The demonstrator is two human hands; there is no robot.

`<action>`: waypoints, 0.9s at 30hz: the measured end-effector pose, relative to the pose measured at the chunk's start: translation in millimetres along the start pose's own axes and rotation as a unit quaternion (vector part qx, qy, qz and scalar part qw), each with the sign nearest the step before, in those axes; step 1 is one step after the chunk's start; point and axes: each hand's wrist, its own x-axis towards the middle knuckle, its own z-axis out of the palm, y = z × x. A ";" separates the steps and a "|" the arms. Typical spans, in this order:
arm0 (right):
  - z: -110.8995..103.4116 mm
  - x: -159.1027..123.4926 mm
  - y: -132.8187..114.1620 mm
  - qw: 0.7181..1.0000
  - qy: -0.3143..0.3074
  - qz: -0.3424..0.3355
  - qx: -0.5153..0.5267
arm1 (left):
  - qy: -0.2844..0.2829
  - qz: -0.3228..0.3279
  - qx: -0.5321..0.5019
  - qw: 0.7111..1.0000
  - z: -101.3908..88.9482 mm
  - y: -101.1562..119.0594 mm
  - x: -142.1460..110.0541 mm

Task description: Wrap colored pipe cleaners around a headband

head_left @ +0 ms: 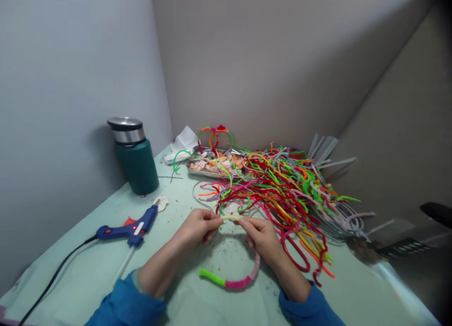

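Observation:
A curved band wrapped in coloured pipe cleaner (242,283) hangs in a C shape below my hands, bright green at its free end, then magenta and pale pink. My left hand (203,226) pinches the left end of a pale yellow stretch of pipe cleaner (231,218). At the right end of that stretch, the fingers of my right hand (261,234) are closed, and the pink part of the band comes out beneath them. Part of the band is hidden behind the right hand. Both hands are a little above the table, close together.
To the left lie a blue glue gun (132,229) with its cord and a green bottle (137,163). A metal tray (197,173) of shell-like pieces stands behind. A big pipe-cleaner tangle (300,184) fills the right, with red-handled scissors (296,254) at its edge.

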 end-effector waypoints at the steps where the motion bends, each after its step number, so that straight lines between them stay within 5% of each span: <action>1: -0.4 -0.1 -0.2 1.000 0.000 -0.002 -0.002 | -0.013 -0.003 -0.012 1.000 -0.7 0.0 -0.1; 5: -1.7 0.2 -2.6 1.000 0.000 0.001 -0.003 | -0.028 0.002 0.014 1.000 -2.1 0.7 0.1; 11: -1.7 0.0 -7.2 1.000 0.006 0.016 0.014 | 0.054 0.038 0.069 0.995 -0.8 -1.3 2.9; 17: -1.4 -0.8 -5.4 1.000 -0.005 0.010 0.010 | 0.022 0.054 0.081 0.995 -1.4 -1.3 1.6; 27: 0.4 -1.8 -3.5 1.000 -0.014 0.003 0.021 | -0.064 -0.026 -0.131 0.989 -3.2 -1.2 0.6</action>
